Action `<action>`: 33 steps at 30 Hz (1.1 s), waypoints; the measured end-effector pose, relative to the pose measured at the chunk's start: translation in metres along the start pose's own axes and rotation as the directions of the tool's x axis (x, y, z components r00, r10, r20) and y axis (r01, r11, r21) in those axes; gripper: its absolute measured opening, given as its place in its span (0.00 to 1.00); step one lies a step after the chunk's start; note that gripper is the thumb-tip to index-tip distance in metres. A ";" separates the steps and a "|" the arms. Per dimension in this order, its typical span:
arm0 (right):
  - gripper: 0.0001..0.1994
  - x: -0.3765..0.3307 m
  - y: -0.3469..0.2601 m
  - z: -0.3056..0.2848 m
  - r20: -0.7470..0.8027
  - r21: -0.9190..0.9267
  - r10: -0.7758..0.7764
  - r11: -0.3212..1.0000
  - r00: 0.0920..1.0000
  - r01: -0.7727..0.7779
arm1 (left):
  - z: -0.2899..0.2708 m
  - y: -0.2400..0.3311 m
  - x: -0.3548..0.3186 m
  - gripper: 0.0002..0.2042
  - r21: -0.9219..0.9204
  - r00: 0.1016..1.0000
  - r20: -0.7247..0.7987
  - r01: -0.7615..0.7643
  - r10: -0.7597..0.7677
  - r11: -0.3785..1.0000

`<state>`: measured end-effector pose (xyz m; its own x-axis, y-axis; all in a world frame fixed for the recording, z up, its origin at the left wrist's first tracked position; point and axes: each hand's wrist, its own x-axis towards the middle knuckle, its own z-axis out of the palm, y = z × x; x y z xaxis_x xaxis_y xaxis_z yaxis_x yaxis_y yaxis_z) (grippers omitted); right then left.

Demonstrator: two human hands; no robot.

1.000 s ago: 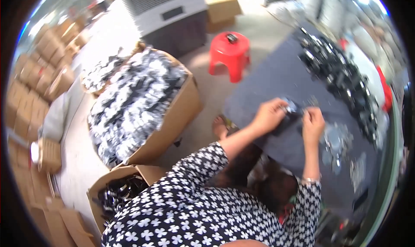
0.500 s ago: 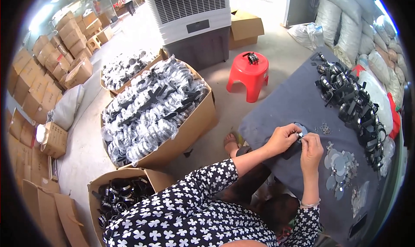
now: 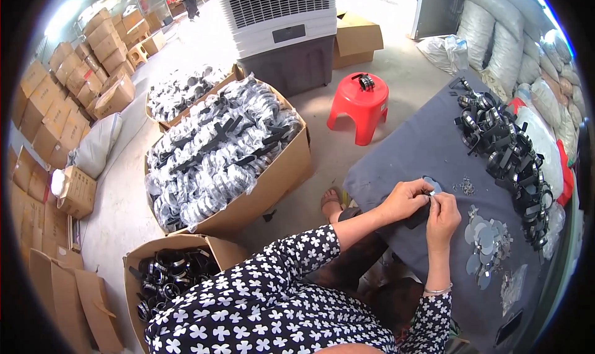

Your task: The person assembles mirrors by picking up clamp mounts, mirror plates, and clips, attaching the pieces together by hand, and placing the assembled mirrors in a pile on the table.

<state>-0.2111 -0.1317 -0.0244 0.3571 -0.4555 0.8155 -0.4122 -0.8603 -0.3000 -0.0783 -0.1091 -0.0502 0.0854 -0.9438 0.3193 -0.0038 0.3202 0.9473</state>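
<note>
Over the grey-blue cloth of the table [image 3: 396, 156], my two hands meet at a small part. My left hand [image 3: 404, 200] is closed on a flat round grey disc [image 3: 433, 183], its edge showing past the fingertips. My right hand [image 3: 444, 216] pinches at a tiny bright metal piece [image 3: 432, 194] against the disc; the fingers hide most of it. To the right of my right hand lies a pile of similar grey discs [image 3: 486, 236] with small tabs. A little heap of tiny metal bits [image 3: 463, 186] sits just beyond my hands.
Black metal-banded clamps [image 3: 496, 137] line the table's far right side. A red stool [image 3: 358, 106] carries one more. At left stand cartons of plastic-wrapped parts [image 3: 217, 162] and black parts [image 3: 170, 273]. An air cooler [image 3: 279, 38] stands behind; a phone [image 3: 509, 327] lies at the near right.
My hands stay at the same part, with the right fingertips shifted slightly inward against it. The whole view has tilted a little. A person in the far background has moved slightly.
</note>
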 end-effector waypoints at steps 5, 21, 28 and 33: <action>0.05 -0.009 0.006 -0.004 -0.022 0.086 0.257 0.963 0.966 -0.254 | 0.018 -0.023 0.006 0.11 0.031 0.994 -0.057 -0.094 0.095 0.995; 0.05 -0.002 0.010 0.004 -0.098 0.090 0.339 0.939 0.936 -0.331 | 0.009 -0.003 0.016 0.09 -0.082 0.979 0.045 0.200 -0.197 0.976; 0.04 0.000 0.005 0.011 -0.164 0.103 0.399 0.916 0.902 -0.387 | 0.009 -0.003 0.016 0.08 -0.038 0.984 -0.021 0.176 -0.177 0.984; 0.02 0.002 0.003 0.004 -0.067 -0.051 0.370 0.926 0.927 -0.374 | 0.011 -0.009 0.020 0.08 -0.089 0.984 -0.009 0.178 -0.179 0.980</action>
<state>-0.2085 -0.1359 -0.0260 0.1224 -0.7252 0.6775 -0.5582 -0.6148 -0.5572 -0.0874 -0.1322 -0.0524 0.0941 -0.9851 0.1439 0.1000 0.1532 0.9831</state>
